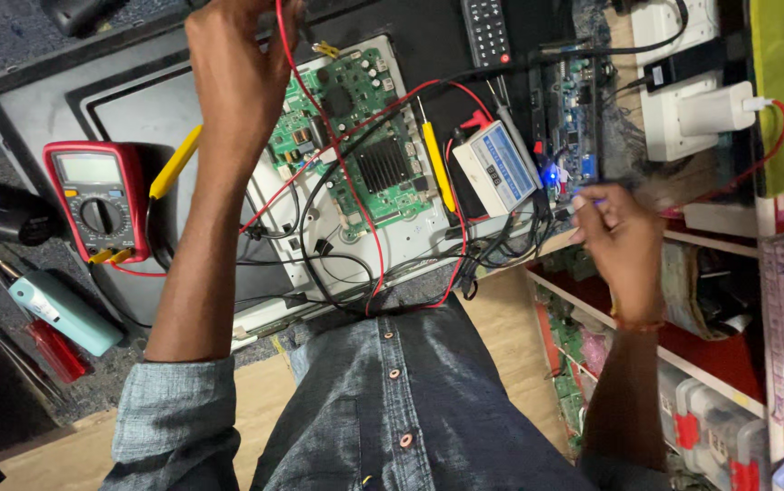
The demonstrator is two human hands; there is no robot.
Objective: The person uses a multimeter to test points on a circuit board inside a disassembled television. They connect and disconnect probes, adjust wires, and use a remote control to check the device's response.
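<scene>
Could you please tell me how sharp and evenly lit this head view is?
Head view: green circuit board and multimeter sharp and evenly lit; right hand slightly motion-blurred; a blue indicator light glares; left hand darker; edges bend from wide-angle distortion.

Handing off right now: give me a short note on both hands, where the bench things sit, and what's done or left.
Left hand: raised over the green circuit board, fingers closed on a red wire.
Right hand: at the shelf edge, pinching a small thin item; what it is cannot be told.
Multimeter: far left, yellow probe beside it.
White meter box: right of the board.
Done: board exposed, leads laid across it.
Left: cannot tell.
</scene>
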